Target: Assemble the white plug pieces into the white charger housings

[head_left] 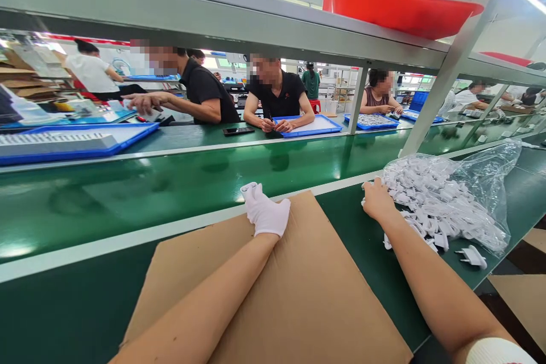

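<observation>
White plastic parts [430, 193] form a heap on the dark green surface [356, 224], at the right of the head view. Clear plastic film [490, 176] extends over the heap's right side; whether it encloses all the parts cannot be determined. One loose part [471, 257] lies on the surface at the near edge of the heap. The right hand [378, 200], bare, is positioned at the heap's left edge. Its fingers are bent and partly closed; white material shows at the fingertips, but whether this is a gripped part or a covering cannot be determined. The left hand [268, 213], in a white glove, is positioned over the far edge of a brown cardboard sheet [324, 290]. Its fingers are drawn together and curled; whether they hold anything cannot be determined. The cardboard sheet lies on the surface, left of the heap. Beyond a pale rail, a glossy green belt [205, 176] runs across the view. Co-workers sit on the far side, beside blue trays. A red tray [396, 8] rests on the overhead shelf [213, 17].
</observation>
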A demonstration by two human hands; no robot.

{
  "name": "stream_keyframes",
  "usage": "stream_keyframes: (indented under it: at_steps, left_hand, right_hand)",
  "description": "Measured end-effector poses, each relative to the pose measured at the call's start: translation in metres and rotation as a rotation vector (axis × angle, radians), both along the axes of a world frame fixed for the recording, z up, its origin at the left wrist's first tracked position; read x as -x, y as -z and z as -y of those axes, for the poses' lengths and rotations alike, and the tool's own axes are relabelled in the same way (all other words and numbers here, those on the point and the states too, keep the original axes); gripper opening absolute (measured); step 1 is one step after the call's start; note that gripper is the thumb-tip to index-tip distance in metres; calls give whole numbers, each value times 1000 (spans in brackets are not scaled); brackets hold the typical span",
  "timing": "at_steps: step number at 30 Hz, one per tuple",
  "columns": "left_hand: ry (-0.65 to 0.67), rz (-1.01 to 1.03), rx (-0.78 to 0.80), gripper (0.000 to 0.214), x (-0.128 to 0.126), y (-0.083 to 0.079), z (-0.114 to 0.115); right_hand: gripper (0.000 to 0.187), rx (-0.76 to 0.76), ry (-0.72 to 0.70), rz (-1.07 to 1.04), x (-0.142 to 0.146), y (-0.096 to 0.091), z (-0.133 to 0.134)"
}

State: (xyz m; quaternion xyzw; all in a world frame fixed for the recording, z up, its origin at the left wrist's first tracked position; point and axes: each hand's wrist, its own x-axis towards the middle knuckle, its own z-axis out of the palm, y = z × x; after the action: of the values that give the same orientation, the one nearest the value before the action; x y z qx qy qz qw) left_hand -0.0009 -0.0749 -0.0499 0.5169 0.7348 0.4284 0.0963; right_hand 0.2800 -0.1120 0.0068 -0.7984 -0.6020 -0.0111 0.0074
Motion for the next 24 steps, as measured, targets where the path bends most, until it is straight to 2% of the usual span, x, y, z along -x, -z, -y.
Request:
stream_keyframes:
  at_steps: [5, 10, 14, 17, 20, 22, 24]
  left_hand:
    - [-28, 23, -1, 83, 0, 2, 0]
    - [-75, 15, -7, 90, 5, -2, -2]
    - [-196, -117, 13, 96, 34, -17, -16]
    - [-259, -193, 199, 99, 69, -26, -32]
    - [-119, -244, 427, 74, 103, -24, -46]
    - [-22, -286, 469, 51, 121, -20, -52]
    - [19, -318, 445, 40, 130, -18, -54]
  right_hand:
    - [44, 29, -32, -17, -5, 0, -4]
    - [47, 54, -42, -36, -5, -11, 2]
    - [43, -49, -28, 20, -7, -19, 9]
    - [50, 3, 12, -56, -12, -18, 7]
    - [49, 79, 19, -133, -17, -12, 1]
    - [41, 79, -26, -166, -18, -9, -1]
    - [36, 64, -85, -197, -16, -8, -1]
